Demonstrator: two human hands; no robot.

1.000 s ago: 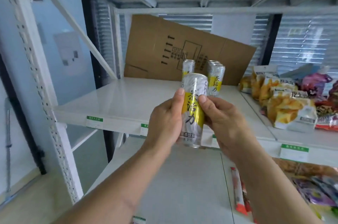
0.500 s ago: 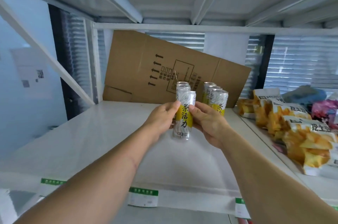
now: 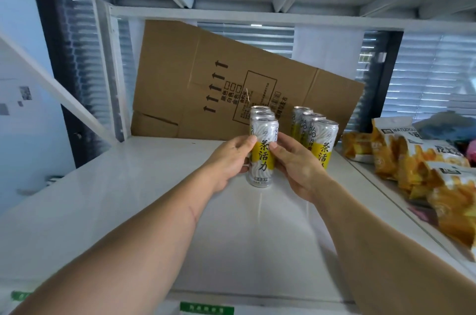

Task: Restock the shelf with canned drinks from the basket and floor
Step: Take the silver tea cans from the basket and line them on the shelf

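Note:
A tall silver and yellow drink can stands upright on the white shelf, at the front of a row with two more cans right behind it. My left hand grips its left side and my right hand grips its right side. A second row of three like cans stands just to the right, close to my right hand. Whether the held can's base touches the shelf is hard to tell.
A flattened cardboard box leans against the back of the shelf behind the cans. Orange snack bags fill the neighbouring shelf on the right. The shelf above hangs low overhead. Green price labels line the front edge.
Both hands carried the can from in front of the shelf edge forward and down to the front of the left row. The camera moved closer.

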